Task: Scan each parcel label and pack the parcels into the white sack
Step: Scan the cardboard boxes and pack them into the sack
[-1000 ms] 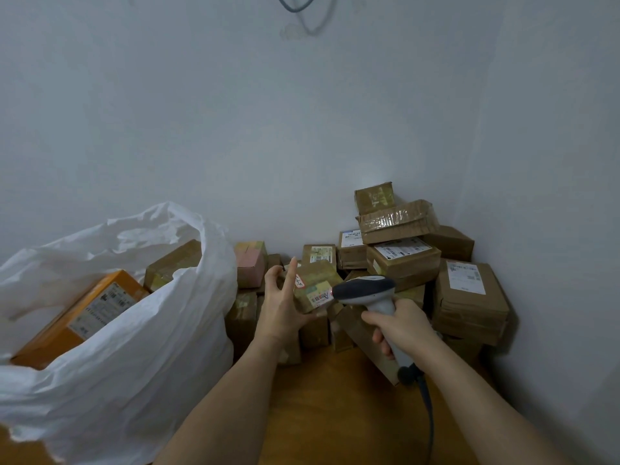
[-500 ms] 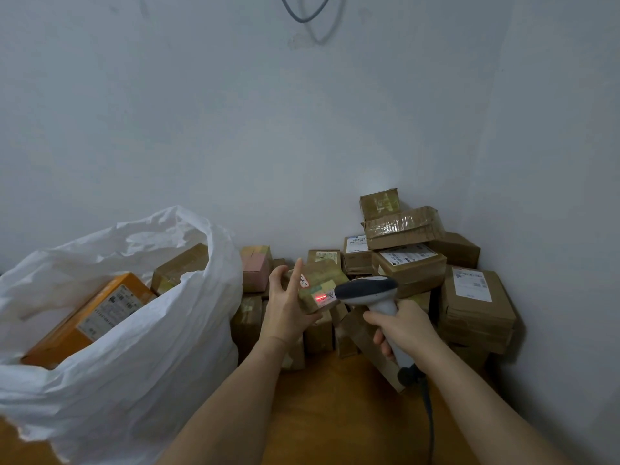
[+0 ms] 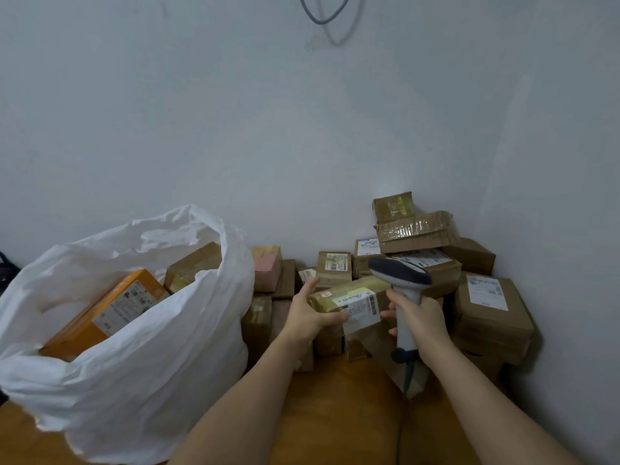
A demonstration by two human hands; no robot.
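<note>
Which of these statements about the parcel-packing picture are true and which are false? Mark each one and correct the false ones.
1. The left hand holds a parcel. True.
2. The right hand holds a pen. False: it grips a scanner.
3. The sack is black. False: it is white.
4. An orange box lies inside the sack. True.
5. The held parcel carries no label. False: a white label shows on it.

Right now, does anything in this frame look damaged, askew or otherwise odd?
Yes. The tape-wrapped brown cardboard box near the top of the corner pile sits tilted, its top crumpled and dented. The orange box lies slanted in the white sack.
</note>
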